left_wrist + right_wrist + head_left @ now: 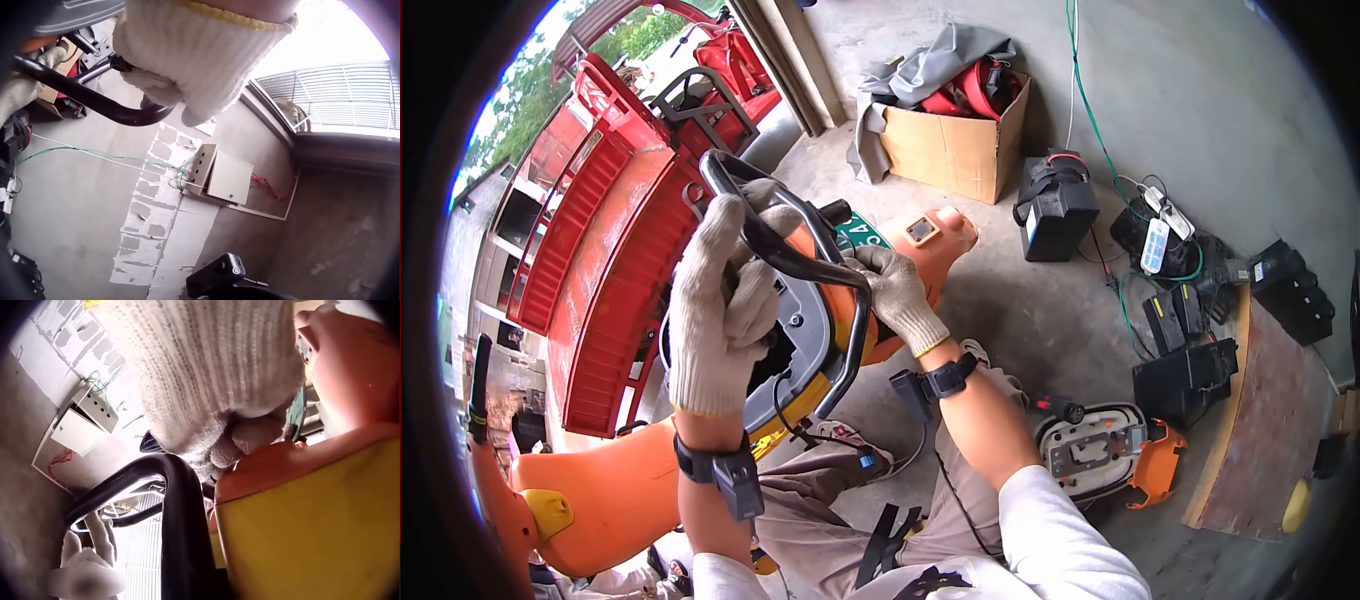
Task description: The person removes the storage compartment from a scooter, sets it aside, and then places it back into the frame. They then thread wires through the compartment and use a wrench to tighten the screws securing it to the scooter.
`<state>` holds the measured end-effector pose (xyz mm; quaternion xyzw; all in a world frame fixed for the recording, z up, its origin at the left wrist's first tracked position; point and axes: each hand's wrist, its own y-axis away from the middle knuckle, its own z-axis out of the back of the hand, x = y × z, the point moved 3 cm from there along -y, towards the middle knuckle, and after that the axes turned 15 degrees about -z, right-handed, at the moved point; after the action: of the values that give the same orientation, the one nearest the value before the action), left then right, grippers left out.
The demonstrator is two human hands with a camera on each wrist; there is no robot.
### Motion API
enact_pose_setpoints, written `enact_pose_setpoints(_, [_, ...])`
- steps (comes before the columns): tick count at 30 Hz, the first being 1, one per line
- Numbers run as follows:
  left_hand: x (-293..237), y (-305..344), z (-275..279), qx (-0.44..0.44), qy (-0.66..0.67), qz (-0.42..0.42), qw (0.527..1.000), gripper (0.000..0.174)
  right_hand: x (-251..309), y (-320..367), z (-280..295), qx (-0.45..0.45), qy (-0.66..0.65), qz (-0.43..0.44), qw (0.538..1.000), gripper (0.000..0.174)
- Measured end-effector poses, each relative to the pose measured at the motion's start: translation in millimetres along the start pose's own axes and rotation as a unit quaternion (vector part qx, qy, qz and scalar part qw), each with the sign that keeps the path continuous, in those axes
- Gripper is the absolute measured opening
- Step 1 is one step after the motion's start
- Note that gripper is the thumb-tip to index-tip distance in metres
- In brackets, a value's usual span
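In the head view, the white-gloved left hand [725, 300] holds a shiny black tubular rack [815, 262] by its upper end. Its gloved fingers [99, 534] reach up to the far end of the bar in the right wrist view. At the rack's lower corner is the gloved right hand [900, 300], with its fingers curled at the bar beside the orange tail; the glove hides much of that grip. Below the rack sits an orange and yellow scooter [615, 490] with a grey under-seat area [800, 305]. A green number plate [860, 232] shows behind the rack.
Red vehicle panels [625, 260] stand at the left. A cardboard box [950, 150] and a black battery [1055, 210] are at the back. To the right are more batteries, cables, a wooden board [1235, 450] and an upturned panel [1095, 455] near the person's leg.
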<state>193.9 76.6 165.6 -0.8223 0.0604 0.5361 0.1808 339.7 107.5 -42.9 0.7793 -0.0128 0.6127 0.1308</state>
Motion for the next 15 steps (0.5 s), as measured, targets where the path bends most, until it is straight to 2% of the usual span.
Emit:
enact_pose_setpoints(2, [8, -7, -2, 0.04, 0.03, 0.002, 0.999, 0.039, 2, 4, 0, -0.008, 0.0, 0.0, 1.0, 0.021])
enact_pose_setpoints(5, [6, -7, -3, 0.059, 0.033, -0.003, 0.998, 0.037, -1, -2, -3, 0.063, -0.131, -0.04, 0.989, 0.019])
enact_pose_setpoints(12, [9, -6, 10, 0.094, 0.026, 0.003, 0.995, 0.046, -5, -31, -10, 0.143, -0.254, -0.03, 0.956, 0.013])
enact_pose_setpoints(13, [7, -5, 9, 0.097, 0.017, 0.008, 0.995, 0.045, -4, -30, -14, 0.131, -0.292, -0.03, 0.947, 0.01])
enact_pose_setpoints(15, [1, -2, 3, 0.095, -0.013, 0.022, 0.995, 0.045, -2, -29, -10, 0.133, -0.276, 0.011, 0.952, 0.01])
